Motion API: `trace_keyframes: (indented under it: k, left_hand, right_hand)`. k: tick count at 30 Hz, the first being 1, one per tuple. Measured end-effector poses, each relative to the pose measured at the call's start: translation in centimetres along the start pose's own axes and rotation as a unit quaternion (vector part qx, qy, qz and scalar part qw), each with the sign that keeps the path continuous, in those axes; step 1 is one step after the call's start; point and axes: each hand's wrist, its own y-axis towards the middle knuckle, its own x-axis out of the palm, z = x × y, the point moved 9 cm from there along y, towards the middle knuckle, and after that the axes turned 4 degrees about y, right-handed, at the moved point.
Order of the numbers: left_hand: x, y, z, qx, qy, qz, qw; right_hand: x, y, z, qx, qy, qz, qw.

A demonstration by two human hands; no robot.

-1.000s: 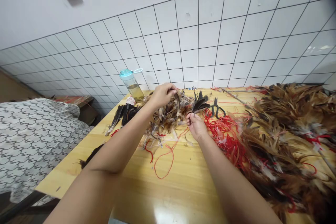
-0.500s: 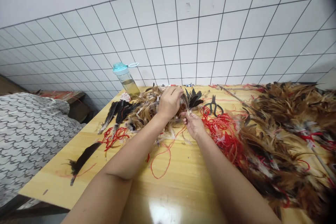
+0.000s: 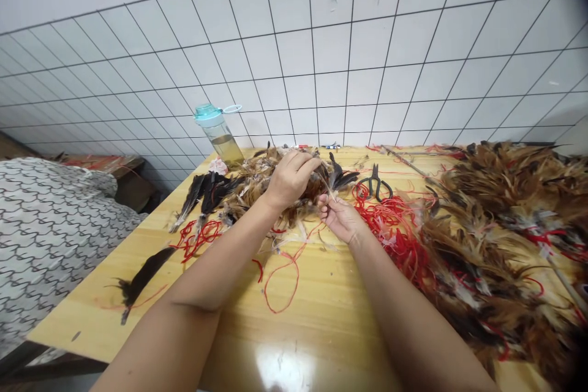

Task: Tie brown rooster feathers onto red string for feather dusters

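My left hand (image 3: pixel 291 179) rests over a pile of brown feathers (image 3: pixel 257 184), back of the hand up. Its fingers curl down, and whatever lies under the fingertips is hidden. Just to the right and nearer me, my right hand (image 3: pixel 342 215) is closed, palm turned up, pinching the pale quill end of a feather (image 3: pixel 331 193) between thumb and fingers. Black feathers (image 3: pixel 340 173) poke out beyond that pinch. A loop of red string (image 3: pixel 296 282) lies on the wooden table (image 3: pixel 321 312) below the hands.
Black-handled cutters (image 3: pixel 375 182) lie beside a tangle of red string (image 3: pixel 395 226). Feather bundles (image 3: pixel 519 190) cover the right side, with a stick (image 3: pixel 407 165) behind. Back left stands a water bottle (image 3: pixel 223 138); a black feather (image 3: pixel 147 275) lies front left. A person's patterned clothing (image 3: pixel 59 239) shows at left.
My left hand has shifted slightly left over the pile. My right hand keeps its pinch, its fingers turned a little more upward. The whole view has moved slightly.
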Motion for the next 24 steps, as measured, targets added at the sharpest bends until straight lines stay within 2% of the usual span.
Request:
trace_keyframes:
  k: [4,6,8,11,13,15,17,19,21,24]
  left_hand:
    - [1.1,-0.6,-0.2,0.007,-0.027,-0.032,0.999]
    - [1.5,-0.9,-0.8,-0.014,-0.033,-0.048,0.998]
    - [1.5,-1.0,-1.6,-0.063,-0.038,-0.055,0.996]
    - [0.4,-1.2,-2.2,-0.156,-0.045,-0.045,0.986]
    - [-0.1,-1.5,-1.5,-0.203,-0.065,-0.055,0.975]
    - [0.7,-2.1,-0.2,-0.236,-0.118,-0.112,0.958]
    - [2.3,-3.2,0.9,-0.284,-0.175,-0.184,0.925]
    - [4.0,-4.7,1.2,-0.349,-0.226,-0.228,0.880]
    - [5.4,-6.1,0.9,-0.416,-0.290,-0.237,0.829]
    - [7.0,-7.6,0.8,-0.487,-0.434,-0.217,0.726]
  right_hand:
    - [0.5,-0.4,0.1,0.007,0.004,-0.014,1.000]
    - [0.6,-0.5,0.0,0.005,0.007,-0.017,1.000]
    - [0.6,-0.5,0.0,0.004,0.009,-0.019,1.000]
    - [0.5,-0.3,0.1,0.003,0.006,-0.019,1.000]
    - [0.6,0.0,0.2,-0.002,-0.003,-0.025,1.000]
    - [0.8,0.2,0.3,-0.017,-0.018,-0.032,0.999]
    - [0.9,0.4,0.2,-0.038,-0.033,-0.033,0.998]
    - [1.1,0.5,0.2,-0.048,-0.048,-0.031,0.997]
    - [1.1,0.4,0.3,-0.047,-0.057,-0.030,0.997]
    - [1.1,0.3,0.2,-0.047,-0.069,-0.027,0.996]
